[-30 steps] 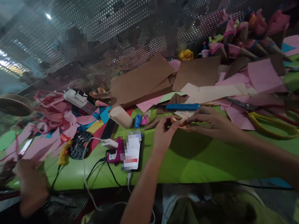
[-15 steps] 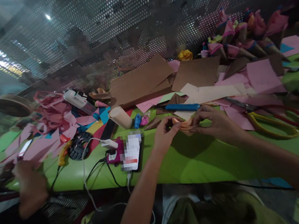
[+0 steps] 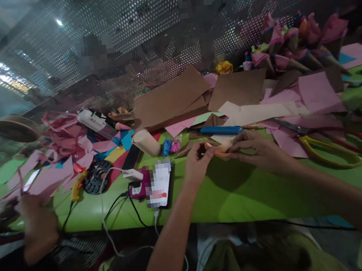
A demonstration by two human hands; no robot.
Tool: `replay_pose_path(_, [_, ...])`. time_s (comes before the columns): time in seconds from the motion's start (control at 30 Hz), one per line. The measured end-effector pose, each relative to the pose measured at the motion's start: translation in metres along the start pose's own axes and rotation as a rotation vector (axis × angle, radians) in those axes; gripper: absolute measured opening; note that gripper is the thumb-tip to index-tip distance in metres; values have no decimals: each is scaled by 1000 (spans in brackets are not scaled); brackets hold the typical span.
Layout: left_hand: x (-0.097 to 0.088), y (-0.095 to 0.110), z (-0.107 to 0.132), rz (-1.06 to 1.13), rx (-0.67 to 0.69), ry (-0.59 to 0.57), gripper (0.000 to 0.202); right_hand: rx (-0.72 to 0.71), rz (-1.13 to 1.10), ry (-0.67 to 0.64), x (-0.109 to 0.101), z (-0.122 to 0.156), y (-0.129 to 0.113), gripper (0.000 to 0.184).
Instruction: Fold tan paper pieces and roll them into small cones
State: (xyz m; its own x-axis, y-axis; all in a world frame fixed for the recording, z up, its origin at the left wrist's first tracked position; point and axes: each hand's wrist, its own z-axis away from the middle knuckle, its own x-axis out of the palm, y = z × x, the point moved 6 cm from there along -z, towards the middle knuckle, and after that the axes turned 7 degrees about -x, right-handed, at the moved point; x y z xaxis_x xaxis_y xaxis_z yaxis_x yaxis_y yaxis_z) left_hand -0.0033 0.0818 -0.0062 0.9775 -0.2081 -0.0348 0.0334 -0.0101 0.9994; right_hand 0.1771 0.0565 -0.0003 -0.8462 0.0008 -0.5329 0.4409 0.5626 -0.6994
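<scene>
A small piece of orange paper (image 3: pixel 222 149), folded or curled, is held just above the green table (image 3: pixel 241 189). My left hand (image 3: pixel 199 159) pinches its left end between thumb and fingers. At the opposite end, my right hand (image 3: pixel 252 147) is closed on it with thumb and fingertips. A blue box cutter (image 3: pixel 221 130) lies just behind my hands, on paper scraps. Large scissors (image 3: pixel 328 151) with a yellow and a red handle loop rest right of my right hand. Parts of the paper are covered by my fingers.
A charging phone (image 3: pixel 161 185), a magenta adapter (image 3: pixel 140 186) with cables, a yellow glue gun (image 3: pixel 78 186) and a tape roll (image 3: pixel 146 143) stand to the left. Brown cardboard (image 3: pixel 169 99) and pink paper cones (image 3: pixel 290 56) lie behind. A co-worker's hands (image 3: pixel 33 212) are at far left.
My fingers have shifted slightly on the orange paper, and its right part now looks more spread out. At far left, the co-worker holds up a thin pink strip.
</scene>
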Motion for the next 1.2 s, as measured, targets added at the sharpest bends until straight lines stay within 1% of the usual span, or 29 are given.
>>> replay_pose_path(0.13, [3,-1,0,4,-9,-30,39,-2,-36,69,-3,0,4,28])
replay_pose_path(0.23, [4,-1,0,12,-11,-57,39,29,-51,83,-8,-1,2,29])
replay_pose_path(0.33, [2,-1,-1,10,5,-31,39,32,-31,97,-12,-1,-5,30])
replay_pose_path(0.47, [-1,0,-1,-2,16,5,35,-9,-10,135,-14,1,-11,33])
replay_pose_path(0.57, [-2,0,-1,-12,17,20,32,-48,9,114,-9,1,-10,35])
replay_pose_path(0.67, [-2,0,-1,-19,25,29,30,-80,41,53,-2,0,-6,35])
replay_pose_path(0.73, [-2,0,-1,-14,22,25,31,-81,47,4,2,0,-4,34])
replay_pose_path(0.8, [-1,-1,-1,-10,13,18,31,-66,39,1,3,0,-2,34])
replay_pose_path(0.97, [1,-3,0,8,-32,-16,34,-42,1,104,-2,0,-4,39])
replay_pose_path(1.1, [6,-8,-1,71,-62,-96,43,-32,-30,118,-6,-2,-7,38])
replay_pose_path(1.2, [8,-9,-2,87,-56,-139,46,-13,-46,135,-8,-2,-7,38])
